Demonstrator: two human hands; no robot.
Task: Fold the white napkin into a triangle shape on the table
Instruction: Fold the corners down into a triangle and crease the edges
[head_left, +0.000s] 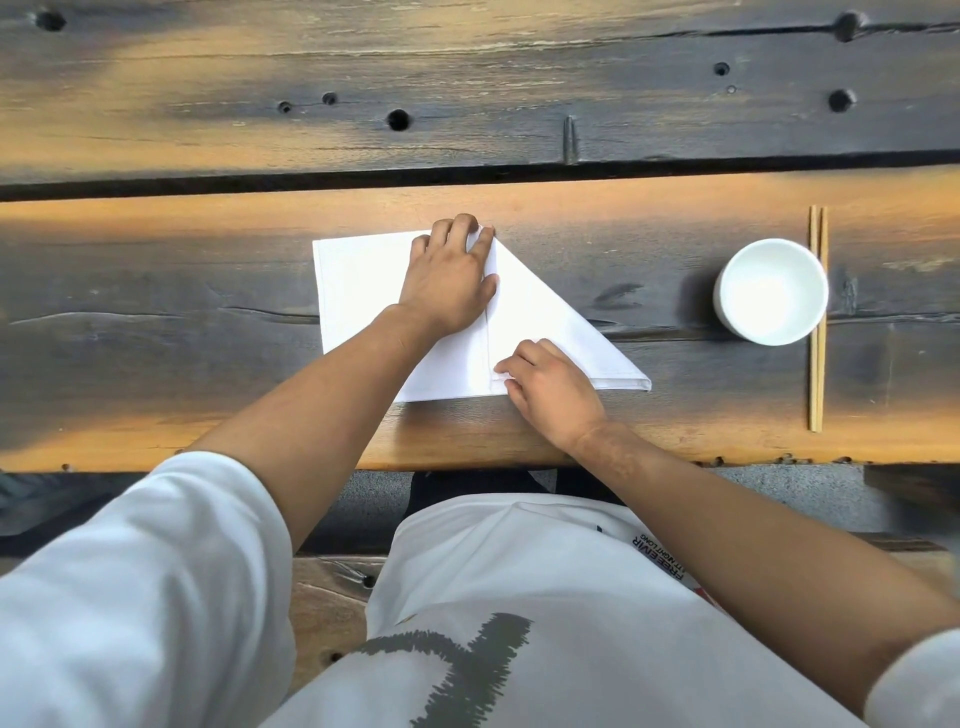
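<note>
Two grips pin one crease: my left hand (449, 278) lies flat, fingers spread, at its far end, my right hand (550, 387) pinches the near end. That crease runs straight away from me across the white cloth napkin (363, 280), flat on the dark wooden worktop (156, 322).

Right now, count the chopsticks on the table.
2: the chopsticks lie side by side, running away from the person, just right of the white bowl, which overlaps them slightly. None seem hidden.
</note>
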